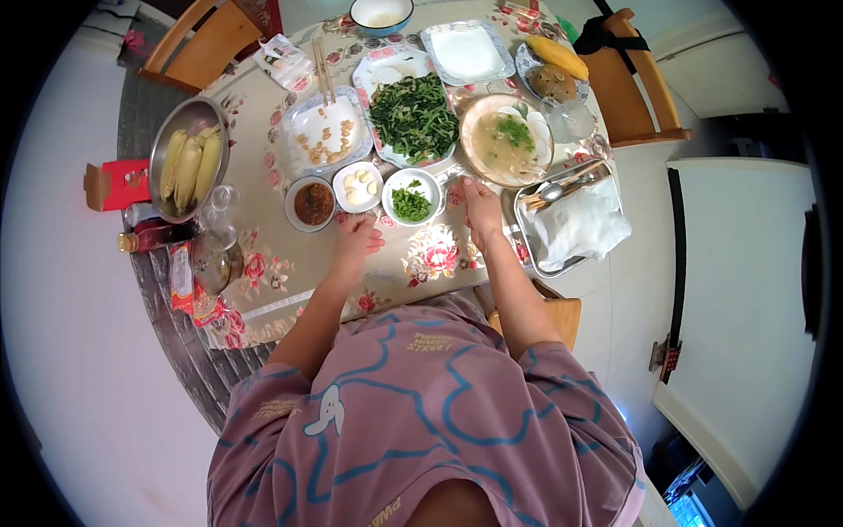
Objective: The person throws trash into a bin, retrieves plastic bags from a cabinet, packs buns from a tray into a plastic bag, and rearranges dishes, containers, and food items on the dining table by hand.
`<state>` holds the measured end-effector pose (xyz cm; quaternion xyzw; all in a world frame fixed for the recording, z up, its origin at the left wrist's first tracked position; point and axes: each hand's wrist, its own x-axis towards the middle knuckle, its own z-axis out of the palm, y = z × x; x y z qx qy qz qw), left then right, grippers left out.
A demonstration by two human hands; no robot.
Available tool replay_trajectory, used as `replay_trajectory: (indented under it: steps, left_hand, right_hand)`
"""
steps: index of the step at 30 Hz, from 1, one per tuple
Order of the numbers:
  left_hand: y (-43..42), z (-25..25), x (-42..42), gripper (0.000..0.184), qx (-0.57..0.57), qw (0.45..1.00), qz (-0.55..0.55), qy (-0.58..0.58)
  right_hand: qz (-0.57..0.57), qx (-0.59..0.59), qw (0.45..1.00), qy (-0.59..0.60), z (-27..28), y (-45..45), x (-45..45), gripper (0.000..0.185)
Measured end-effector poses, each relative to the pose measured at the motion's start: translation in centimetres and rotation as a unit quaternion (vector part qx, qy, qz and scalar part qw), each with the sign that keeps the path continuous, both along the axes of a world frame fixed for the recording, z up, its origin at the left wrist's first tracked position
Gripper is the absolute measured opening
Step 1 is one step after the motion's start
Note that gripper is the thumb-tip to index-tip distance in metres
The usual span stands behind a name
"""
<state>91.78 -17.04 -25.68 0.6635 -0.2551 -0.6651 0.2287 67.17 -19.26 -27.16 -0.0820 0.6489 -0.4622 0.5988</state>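
Note:
My left hand is just below a small white dish of garlic cloves, its fingers loosely curled and slightly apart, with nothing visible in them. A bowl of dark red sauce stands to its left. Between my hands is a white bowl of chopped greens. My right hand has its fingers pressed together by the lower left rim of the soup bowl; whatever they hold, if anything, is too small to tell. A plate of cooked green vegetables lies behind the small bowls.
Left: a metal bowl of corn, glasses and a bottle. Back: a white plate with chopsticks, a white square dish, a fruit plate. Right: a metal tray with cutlery and white cloth. Wooden chairs surround the table.

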Motion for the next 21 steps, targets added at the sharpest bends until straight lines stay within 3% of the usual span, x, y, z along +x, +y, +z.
replay_trajectory:
  steps: [2,3,5,6,8,9,11,17,21]
  left_hand:
    - [-0.4,0.4,1.6,0.025,-0.09,0.996,0.023,-0.009]
    - [-0.7,0.6,2.4,0.025,-0.089,0.996,0.027,-0.01]
    - [-1.6,0.9,4.3,0.023,-0.228,0.97,0.054,-0.067]
    - [-2.4,0.8,5.2,0.023,-0.227,0.97,0.059,-0.07]
    - [-4.6,0.5,7.4,0.023,-0.303,0.929,0.09,-0.193]
    - [-5.7,0.4,8.6,0.023,-0.302,0.928,0.094,-0.195]
    - [-8.1,0.3,10.8,0.024,-0.367,0.876,0.032,-0.311]
    - [-14.3,-3.0,14.1,0.031,-0.339,0.826,-0.082,-0.442]
    - [-18.0,-5.9,14.2,0.033,-0.222,0.886,-0.103,-0.394]
  right_hand:
    - [0.082,-0.015,0.993,0.084,-0.2,-1.2,0.0,0.028]
    - [0.085,-0.031,0.992,0.088,-0.2,-1.9,0.3,0.028]
    - [0.112,-0.008,0.989,0.093,-0.2,-3.2,0.3,0.028]
    - [0.133,0.014,0.986,0.1,-0.2,-3.8,0.4,0.027]
    - [0.139,0.007,0.986,0.087,-1.0,-4.5,1.1,0.027]
    - [0.123,-0.003,0.987,0.104,-1.1,-4.8,1.5,0.026]
    - [0.106,-0.009,0.986,0.129,-2.0,-5.4,1.8,0.024]
    - [0.113,0.011,0.987,0.113,-2.7,-6.1,1.9,0.02]
    - [0.071,-0.006,0.992,0.102,-2.3,-6.6,2.9,0.016]
